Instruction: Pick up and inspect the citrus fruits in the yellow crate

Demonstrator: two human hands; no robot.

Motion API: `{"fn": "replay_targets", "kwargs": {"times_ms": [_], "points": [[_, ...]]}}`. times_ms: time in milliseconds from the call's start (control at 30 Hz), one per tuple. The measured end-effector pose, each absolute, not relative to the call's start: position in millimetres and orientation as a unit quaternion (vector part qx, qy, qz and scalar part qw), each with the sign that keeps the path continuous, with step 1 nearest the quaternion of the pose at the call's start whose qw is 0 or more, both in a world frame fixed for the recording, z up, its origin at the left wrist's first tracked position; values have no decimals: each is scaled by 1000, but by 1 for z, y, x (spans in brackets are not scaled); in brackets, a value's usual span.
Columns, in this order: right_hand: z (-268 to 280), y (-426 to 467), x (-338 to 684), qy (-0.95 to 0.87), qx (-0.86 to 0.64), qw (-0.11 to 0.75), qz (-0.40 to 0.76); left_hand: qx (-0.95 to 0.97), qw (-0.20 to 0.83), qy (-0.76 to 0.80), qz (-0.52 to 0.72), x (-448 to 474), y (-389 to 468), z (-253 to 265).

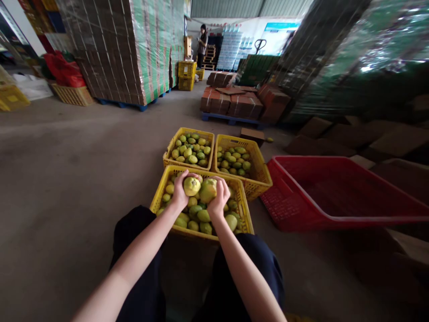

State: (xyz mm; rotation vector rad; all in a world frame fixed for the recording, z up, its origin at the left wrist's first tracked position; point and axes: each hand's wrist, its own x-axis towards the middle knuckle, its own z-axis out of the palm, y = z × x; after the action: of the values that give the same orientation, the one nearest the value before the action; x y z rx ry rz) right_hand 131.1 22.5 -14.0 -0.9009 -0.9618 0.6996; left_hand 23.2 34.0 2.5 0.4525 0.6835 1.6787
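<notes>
My left hand (181, 191) is wrapped round a round yellow-green fruit (192, 186), its end facing me. Close beside it, my right hand (219, 197) grips a second, slightly larger yellow-green fruit (208, 191). Both are held over the near yellow crate (247, 214), between my knees and the other crates. Inside this crate lie many loose green and yellow fruits (203, 215), some covered by my hands. The exact kind of fruit cannot be made out.
Behind stand two yellow crates of similar fruit, the left crate (165, 157) and the right crate (263, 179). A large red bin (284, 210) is on the right. Flattened cartons (214, 102) lie on a blue pallet (231, 120). Wrapped stacks (150, 49) tower left; a person (202, 42) stands far back.
</notes>
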Motion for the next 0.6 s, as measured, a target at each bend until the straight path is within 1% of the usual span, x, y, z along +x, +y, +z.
{"fn": "replay_targets", "kwargs": {"times_ms": [133, 333, 600], "points": [[-20, 17, 128, -518, -375, 729, 246, 250, 577, 312, 712, 25, 32, -6], [-20, 14, 141, -626, -356, 677, 154, 361, 521, 333, 698, 15, 30, -4], [-17, 10, 146, -645, -359, 665, 117, 375, 531, 338, 680, 17, 30, -4]]}}
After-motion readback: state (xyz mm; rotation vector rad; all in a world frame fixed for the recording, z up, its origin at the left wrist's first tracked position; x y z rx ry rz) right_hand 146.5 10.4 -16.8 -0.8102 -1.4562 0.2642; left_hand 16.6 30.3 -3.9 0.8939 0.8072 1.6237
